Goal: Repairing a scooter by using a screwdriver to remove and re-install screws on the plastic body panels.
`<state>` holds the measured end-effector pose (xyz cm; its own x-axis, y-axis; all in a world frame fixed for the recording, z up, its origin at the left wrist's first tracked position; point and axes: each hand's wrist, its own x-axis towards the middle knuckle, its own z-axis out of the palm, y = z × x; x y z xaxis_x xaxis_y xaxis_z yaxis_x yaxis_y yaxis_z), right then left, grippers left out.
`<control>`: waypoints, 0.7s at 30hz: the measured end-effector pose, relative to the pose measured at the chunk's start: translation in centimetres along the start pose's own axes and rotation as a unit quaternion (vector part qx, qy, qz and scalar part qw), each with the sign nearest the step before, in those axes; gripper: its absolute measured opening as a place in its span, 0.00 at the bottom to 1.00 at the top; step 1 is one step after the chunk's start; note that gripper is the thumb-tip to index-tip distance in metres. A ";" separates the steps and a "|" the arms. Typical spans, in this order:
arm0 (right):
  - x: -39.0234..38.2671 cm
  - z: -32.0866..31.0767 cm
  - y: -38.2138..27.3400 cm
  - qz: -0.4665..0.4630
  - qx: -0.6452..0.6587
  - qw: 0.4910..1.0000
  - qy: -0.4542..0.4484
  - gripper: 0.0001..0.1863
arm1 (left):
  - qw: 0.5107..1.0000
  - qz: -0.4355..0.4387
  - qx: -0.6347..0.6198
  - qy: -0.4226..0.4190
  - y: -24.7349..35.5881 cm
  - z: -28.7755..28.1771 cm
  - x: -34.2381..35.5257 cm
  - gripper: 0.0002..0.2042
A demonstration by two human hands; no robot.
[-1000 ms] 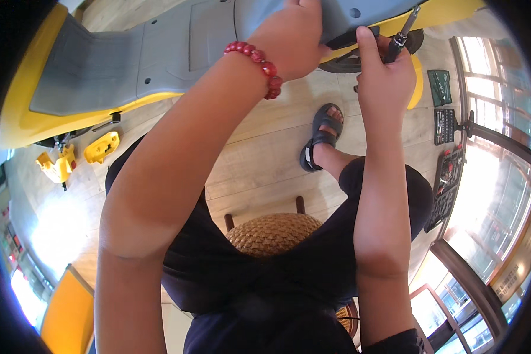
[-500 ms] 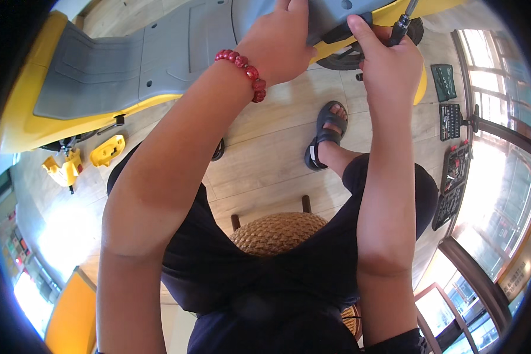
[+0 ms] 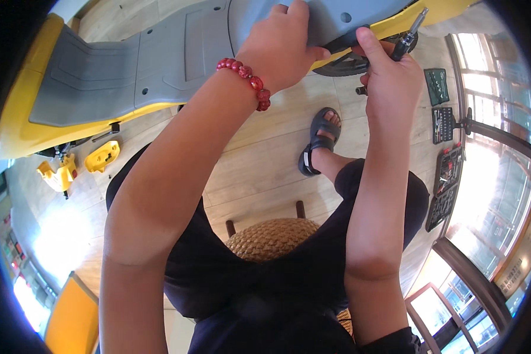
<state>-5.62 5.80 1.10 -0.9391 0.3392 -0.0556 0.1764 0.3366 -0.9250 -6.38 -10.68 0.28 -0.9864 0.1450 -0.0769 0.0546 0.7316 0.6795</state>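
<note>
My right hand is closed round a screwdriver with a black grip, its silver shaft slanting up to the right. A dark tool end pokes out on the other side of that hand. The right thumb lies near a black edge piece on the grey panel of a yellow vehicle. On the panel rests my left hand, wearing a red bead bracelet. Its fingers bend over the surface and its thumb points apart toward the black edge piece; the fingertips are partly hidden.
Two yellow parts, a tray-like cover and a bracket-shaped piece, are at the left. Along the right lie a green case, a bit set and an opened toolbox. Below me is a woven stool.
My right hand has dropped slightly, and the screwdriver tilts further right with more of its shaft showing. The left hand keeps its place on the panel, its thumb reaching a little farther right.
</note>
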 end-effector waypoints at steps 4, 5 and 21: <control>-0.2 0.1 -0.2 0.023 0.007 1.000 0.004 0.22 | 1.000 0.017 0.002 -0.005 -0.2 -0.1 0.1 0.30; -0.3 0.2 -0.2 0.023 0.020 1.000 0.004 0.22 | 1.000 0.015 -0.004 -0.022 -0.4 0.0 0.1 0.32; -0.9 0.6 -0.5 0.048 0.089 0.995 0.013 0.23 | 0.995 0.067 0.026 0.066 -0.8 1.7 0.5 0.34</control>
<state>-5.04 4.83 1.41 -0.9121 0.3860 -0.1383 0.2068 0.1417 -0.9681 -6.61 -10.08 -1.57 -0.9813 0.1569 0.1115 0.1918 0.7455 0.6383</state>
